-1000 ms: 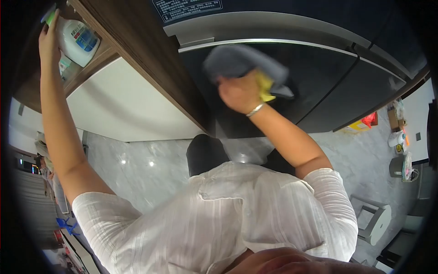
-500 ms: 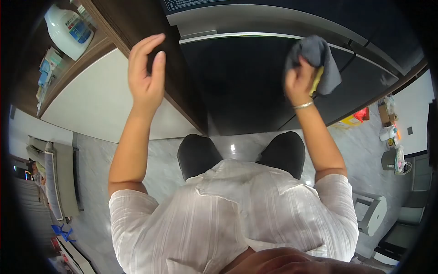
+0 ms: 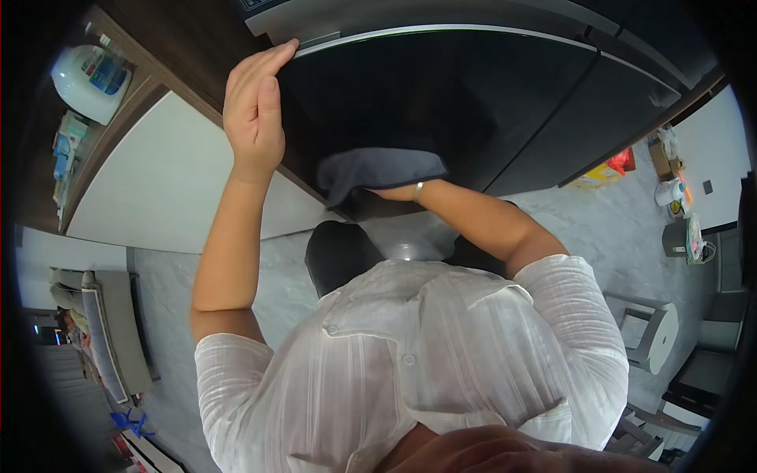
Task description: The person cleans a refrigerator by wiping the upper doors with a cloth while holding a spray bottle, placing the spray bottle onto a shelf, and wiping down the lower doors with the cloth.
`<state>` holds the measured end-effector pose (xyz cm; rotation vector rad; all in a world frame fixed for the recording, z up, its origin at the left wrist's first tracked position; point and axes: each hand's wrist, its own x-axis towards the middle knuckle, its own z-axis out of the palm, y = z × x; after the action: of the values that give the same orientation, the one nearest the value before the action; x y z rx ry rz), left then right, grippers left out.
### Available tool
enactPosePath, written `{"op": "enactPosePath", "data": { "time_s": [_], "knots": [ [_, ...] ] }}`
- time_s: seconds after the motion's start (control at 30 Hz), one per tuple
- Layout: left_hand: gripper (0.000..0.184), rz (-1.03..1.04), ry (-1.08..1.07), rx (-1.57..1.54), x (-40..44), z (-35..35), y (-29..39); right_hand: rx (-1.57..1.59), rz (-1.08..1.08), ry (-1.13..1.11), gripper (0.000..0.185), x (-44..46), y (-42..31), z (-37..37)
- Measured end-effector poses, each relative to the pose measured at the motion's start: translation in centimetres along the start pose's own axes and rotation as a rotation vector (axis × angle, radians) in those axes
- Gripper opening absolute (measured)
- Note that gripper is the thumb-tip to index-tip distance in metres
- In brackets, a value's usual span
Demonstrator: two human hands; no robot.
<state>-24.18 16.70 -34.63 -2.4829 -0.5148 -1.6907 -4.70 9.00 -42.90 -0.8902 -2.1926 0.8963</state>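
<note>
- bottle (image 3: 91,83) sits on the shelf (image 3: 144,93) at far left, small packs (image 3: 69,146) right by it
- cabinet door (image 3: 150,181) is just right of that shelf
- upright board (image 3: 185,59) goes between it and the appliance door (image 3: 441,94)
- cloth's (image 3: 386,165) at the appliance door's lower part, fwiw
- couch (image 3: 118,339) way left, stool (image 3: 661,335) and bin (image 3: 675,238) over right on the floor (image 3: 276,276)

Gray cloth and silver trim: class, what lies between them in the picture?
Between the gray cloth and the silver trim lies a bare stretch of black panel, shown in the head view.
</note>
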Motion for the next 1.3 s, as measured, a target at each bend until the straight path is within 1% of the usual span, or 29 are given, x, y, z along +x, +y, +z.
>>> {"op": "enactPosePath", "data": {
  "time_s": [0.17,0.23,0.27,0.3,0.33,0.37,0.4,0.43,0.47,0.5,0.53,0.57,0.6,0.67,0.73,0.8,0.83,0.87,0.9,0.93,1.0,1.03,1.07,1.1,1.13,1.2,1.27,1.3],
  "knots": [
    [0.04,-0.075,0.079,-0.158,-0.6,0.8,-0.3,-0.216,0.246,-0.125,0.035,-3.8,5.5,0.3],
    [0.043,-0.057,0.079,-0.149,-0.7,0.8,-0.5,-0.178,0.005,0.003,0.031,-1.5,3.2,-1.7],
    [0.045,-0.044,0.077,-0.151,-0.5,0.8,-0.6,-0.254,-0.235,0.092,0.03,0.2,3.7,-2.2],
    [0.053,-0.068,0.016,-0.114,-0.6,0.5,-0.5,-0.697,-0.319,0.328,0.032,1.1,5.7,-0.7],
    [0.054,-0.053,0.008,-0.094,-0.3,0.3,-0.2,-0.445,-0.182,0.207,0.035,3.0,4.6,-1.0],
    [0.055,-0.118,0.037,-0.141,-0.6,0.3,-0.1,-0.189,-0.046,0.094,0.038,4.6,3.1,-1.9],
    [0.055,-0.183,0.064,-0.189,-0.9,0.4,-0.2,-0.324,-0.177,0.221,0.037,4.5,2.3,-2.8],
    [0.057,-0.201,0.062,-0.23,-1.4,0.3,-1.0,-0.465,-0.307,0.345,0.036,4.2,1.6,-3.6],
    [0.058,-0.216,0.057,-0.269,-1.7,0.3,-1.6,-0.416,-0.275,0.417,0.036,3.5,3.0,-3.9],
    [0.059,-0.18,-0.046,0.035,-0.6,-0.3,0.3,-0.363,-0.245,0.489,0.036,2.9,4.4,-4.2],
    [0.062,-0.174,-0.027,-0.092,-0.7,0.0,-0.1,-0.306,-0.218,0.562,0.036,2.2,5.5,-4.5],
    [0.063,-0.166,-0.052,-0.073,-0.5,-0.2,0.2,-0.319,-0.18,0.646,0.035,0.0,6.9,-5.8],
    [0.063,-0.16,-0.075,-0.05,-0.3,-0.3,0.5,-0.404,-0.116,0.768,0.035,-2.9,7.7,-8.0],
    [0.062,-0.164,-0.028,-0.103,-0.2,0.1,0.7,-0.654,0.109,1.018,0.036,-7.8,8.4,-12.3],
    [0.061,-0.182,0.015,-0.17,-0.2,0.5,0.9,-0.488,0.413,1.269,0.041,-10.1,8.9,-15.3],
    [0.061,-0.213,0.076,-0.258,-0.4,1.3,1.2,-0.928,0.044,1.497,0.054,-10.5,9.6,-16.1],
    [0.06,-0.228,0.078,-0.246,-0.5,1.5,1.2,-0.952,0.098,1.505,0.057,-10.4,9.5,-15.5],
    [0.06,-0.238,0.082,-0.235,-0.6,1.4,1.1,-1.032,-0.145,1.616,0.045,-9.7,9.5,-14.9],
    [0.06,-0.24,0.089,-0.228,-0.5,1.4,0.9,-0.926,-0.058,1.586,0.05,-9.6,10.9,-12.6],
    [0.055,-0.232,0.075,-0.208,-0.4,1.1,0.8,-0.869,0.044,1.53,0.05,-9.8,12.1,-9.9],
    [0.043,-0.206,0.053,-0.096,0.2,0.9,1.8,-0.814,0.136,1.439,0.048,-10.1,15.2,-4.1],
    [0.038,-0.125,-0.009,0.076,0.3,0.5,2.2,-0.754,0.131,1.45,0.043,-10.3,17.2,-1.8],
    [0.034,-0.042,-0.07,0.25,0.7,0.2,2.4,-0.707,0.161,1.436,0.043,-10.7,17.3,-0.8],
    [0.028,0.11,-0.046,0.208,1.4,0.8,2.7,-0.672,0.175,1.461,0.045,-10.5,16.4,-1.2],
    [0.027,0.222,-0.088,0.19,2.5,1.2,3.2,-0.636,0.191,1.487,0.047,-10.0,14.7,-2.5],
    [0.028,0.343,-0.245,0.205,5.6,2.5,5.5,-0.567,0.126,1.572,0.052,-9.5,10.8,-7.7],
    [0.034,0.43,-0.397,0.156,8.2,4.3,6.4,-0.636,0.044,1.738,0.053,-9.2,7.8,-14.2],
    [0.036,0.486,-0.468,0.155,9.5,5.3,7.1,-0.744,0.032,1.802,0.055,-9.5,6.9,-17.3]
  ]
}}
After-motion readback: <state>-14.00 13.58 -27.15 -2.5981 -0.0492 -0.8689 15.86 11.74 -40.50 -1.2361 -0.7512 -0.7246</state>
